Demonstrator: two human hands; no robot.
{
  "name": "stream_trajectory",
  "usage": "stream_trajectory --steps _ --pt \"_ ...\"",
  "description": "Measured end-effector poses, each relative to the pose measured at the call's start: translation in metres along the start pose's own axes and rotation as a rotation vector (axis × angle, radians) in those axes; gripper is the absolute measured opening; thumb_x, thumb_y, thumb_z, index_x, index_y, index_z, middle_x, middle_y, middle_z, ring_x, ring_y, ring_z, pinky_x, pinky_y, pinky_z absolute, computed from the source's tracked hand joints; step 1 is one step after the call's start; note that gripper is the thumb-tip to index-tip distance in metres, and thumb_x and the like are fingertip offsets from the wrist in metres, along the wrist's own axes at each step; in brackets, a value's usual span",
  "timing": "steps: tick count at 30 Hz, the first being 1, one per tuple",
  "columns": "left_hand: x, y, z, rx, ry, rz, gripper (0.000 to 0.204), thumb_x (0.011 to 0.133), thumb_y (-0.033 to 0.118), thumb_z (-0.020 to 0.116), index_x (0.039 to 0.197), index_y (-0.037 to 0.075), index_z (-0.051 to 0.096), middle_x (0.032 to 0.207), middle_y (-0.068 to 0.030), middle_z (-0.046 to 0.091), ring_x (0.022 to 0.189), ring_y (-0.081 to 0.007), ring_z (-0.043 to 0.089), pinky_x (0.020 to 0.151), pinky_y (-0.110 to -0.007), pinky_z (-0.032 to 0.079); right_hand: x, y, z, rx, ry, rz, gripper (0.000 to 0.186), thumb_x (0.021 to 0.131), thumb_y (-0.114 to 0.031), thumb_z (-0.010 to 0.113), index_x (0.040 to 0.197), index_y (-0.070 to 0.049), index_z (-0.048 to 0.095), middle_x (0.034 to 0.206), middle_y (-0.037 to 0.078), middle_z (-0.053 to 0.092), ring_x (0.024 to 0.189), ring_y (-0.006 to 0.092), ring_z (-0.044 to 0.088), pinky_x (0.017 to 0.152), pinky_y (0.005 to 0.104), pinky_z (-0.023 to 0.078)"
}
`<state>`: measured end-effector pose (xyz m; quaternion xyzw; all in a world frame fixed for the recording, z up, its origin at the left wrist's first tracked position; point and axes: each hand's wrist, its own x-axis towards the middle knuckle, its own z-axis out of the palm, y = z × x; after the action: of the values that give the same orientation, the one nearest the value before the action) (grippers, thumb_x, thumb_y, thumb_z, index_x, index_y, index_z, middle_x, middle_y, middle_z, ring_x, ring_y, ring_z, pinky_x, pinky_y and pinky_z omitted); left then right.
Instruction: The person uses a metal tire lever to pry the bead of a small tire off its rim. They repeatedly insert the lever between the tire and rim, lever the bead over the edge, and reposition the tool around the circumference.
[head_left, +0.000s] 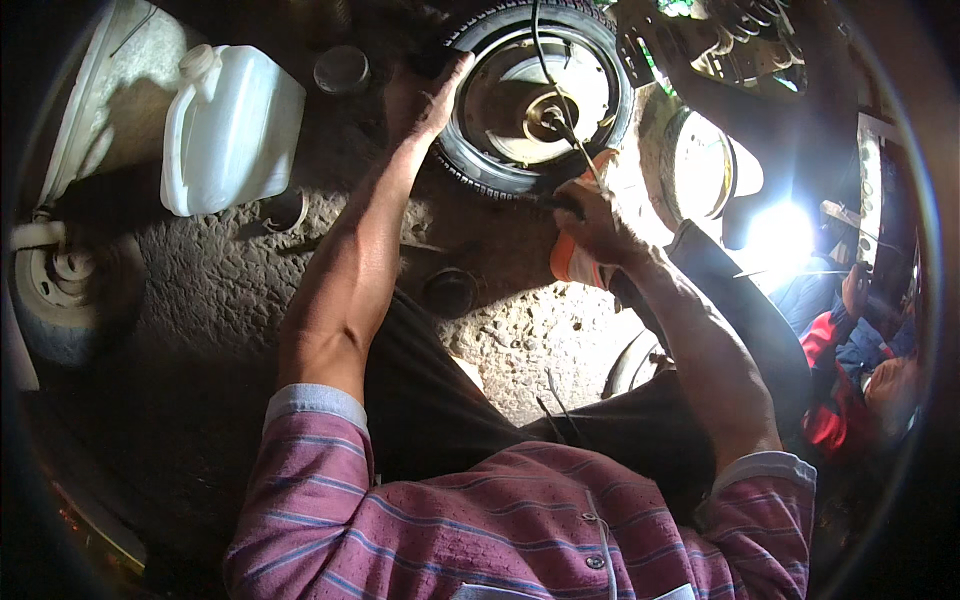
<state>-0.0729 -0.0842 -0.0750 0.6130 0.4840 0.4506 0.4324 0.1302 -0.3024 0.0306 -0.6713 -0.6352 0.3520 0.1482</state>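
A small wheel [500, 85] with a black treaded tyre and a pale metal hub stands in front of me. A dark cable [545, 60] runs across it past the hub's centre. My left hand [425, 105] is at the tyre's left edge, thumb along the sidewall; its other fingers are in shadow. Below the tyre's right side, my right hand [605, 225] is closed on a thin dark rod [545, 202] reaching the tyre's lower edge. The rod's kind is unclear. An orange object [572, 262] sits right behind this hand, partly hidden by it.
A white plastic jerrycan [240, 130] stands at the left, above another wheel [68, 280]. A round pale container [700, 165] is to the right. Beyond a bright lamp [780, 235] is another person in a red sleeve [825, 335]. Rough ground [530, 340] shows between my legs.
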Motion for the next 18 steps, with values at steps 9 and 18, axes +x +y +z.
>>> stream_trajectory --steps 9,18 --pt "0.004 -0.045 0.014 0.422 0.055 0.297 0.021 0.094 0.018 0.07 0.114 0.015 0.076 0.107 -0.0123 0.073 0.096 -0.0343 0.068 0.081 -0.044 0.057 0.041 -0.004 -0.034 -0.205 -0.024 0.207 0.038 0.092 -0.037 0.071 0.103 -0.001 0.069 0.091 0.018 0.068 0.088 0.0322 0.068 0.08 0.0433 0.053" --pt "0.002 -0.023 0.003 0.2 0.019 -0.024 0.062 0.084 0.054 0.078 0.116 0.001 0.07 0.113 -0.023 0.073 0.107 -0.0404 0.069 0.092 -0.047 0.056 0.06 -0.079 -0.073 -0.518 -0.231 0.123 0.038 0.091 -0.037 0.069 0.11 -0.003 0.067 0.093 0.02 0.072 0.094 0.0398 0.071 0.084 0.0526 0.055"
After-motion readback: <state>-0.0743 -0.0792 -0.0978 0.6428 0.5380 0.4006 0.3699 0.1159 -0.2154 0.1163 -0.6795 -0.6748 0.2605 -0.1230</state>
